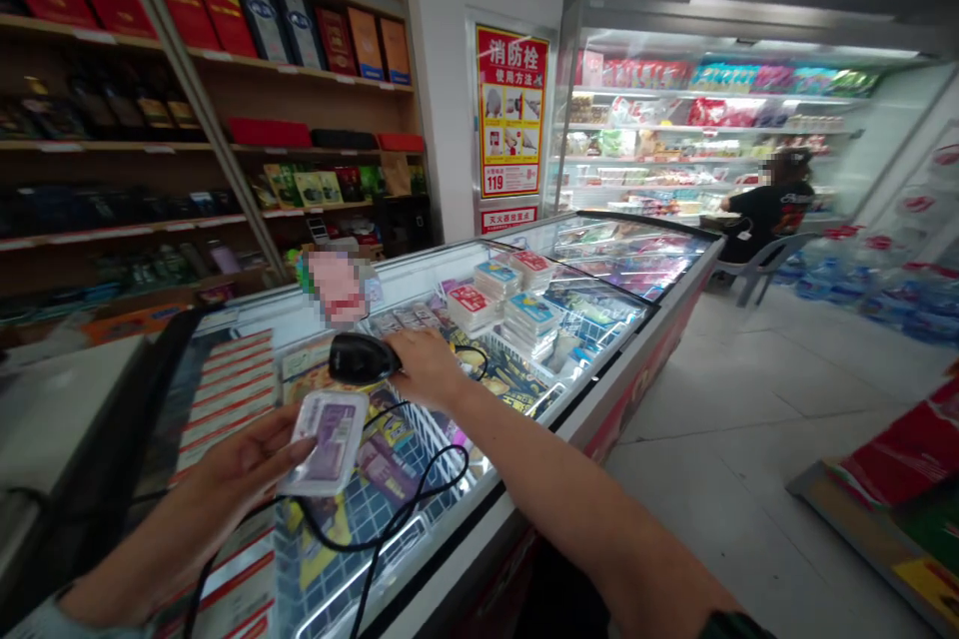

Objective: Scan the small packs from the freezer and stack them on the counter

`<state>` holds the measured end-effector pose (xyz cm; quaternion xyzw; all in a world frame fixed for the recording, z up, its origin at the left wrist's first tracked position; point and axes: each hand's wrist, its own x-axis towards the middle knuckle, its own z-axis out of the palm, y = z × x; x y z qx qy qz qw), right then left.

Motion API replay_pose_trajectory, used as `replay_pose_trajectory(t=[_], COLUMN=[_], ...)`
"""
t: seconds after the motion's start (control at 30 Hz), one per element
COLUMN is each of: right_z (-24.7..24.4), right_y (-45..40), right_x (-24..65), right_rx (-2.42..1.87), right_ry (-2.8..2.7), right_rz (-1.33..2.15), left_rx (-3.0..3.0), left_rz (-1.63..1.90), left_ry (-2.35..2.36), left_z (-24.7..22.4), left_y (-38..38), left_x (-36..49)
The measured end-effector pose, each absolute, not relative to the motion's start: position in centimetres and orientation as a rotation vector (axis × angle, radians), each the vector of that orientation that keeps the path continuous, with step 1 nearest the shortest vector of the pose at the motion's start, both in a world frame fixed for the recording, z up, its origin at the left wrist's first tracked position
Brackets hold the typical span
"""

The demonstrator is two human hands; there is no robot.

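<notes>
Hands apart, both over the glass-top chest freezer [469, 529]. Left hand [240, 469] pinches a purple-labelled white pack [328, 441] by its edge, just near-left of the scanner. Right hand [427, 367] clamped on a black corded barcode scanner [364, 357], cable [397, 499] looping down across the glass. Stacked packs [524, 315] sit farther along the freezer.

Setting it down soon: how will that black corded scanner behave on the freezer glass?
The black corded scanner looks light and rounded, so it may tip or slide on the smooth glass lid; its looped cable seems springy and could drag it sideways.
</notes>
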<state>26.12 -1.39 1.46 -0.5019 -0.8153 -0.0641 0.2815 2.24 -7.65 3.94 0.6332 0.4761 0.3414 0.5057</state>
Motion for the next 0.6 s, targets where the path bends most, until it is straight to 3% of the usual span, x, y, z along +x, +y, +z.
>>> replay_pose_trajectory(t=[0.23,0.6], right_z=[1.3,1.2], right_y=[-1.2,-1.3], right_x=[26.1,26.1], right_rx=[-1.313,-1.296], right_ry=[-2.159,-2.139], right_rz=[-0.157,-0.189], left_rx=[1.339,1.419], left_rz=[0.807,0.852], left_ry=[0.902,0.982], left_z=[2.8,2.8], left_y=[-6.1,-5.8], left_x=[1.5,1.1])
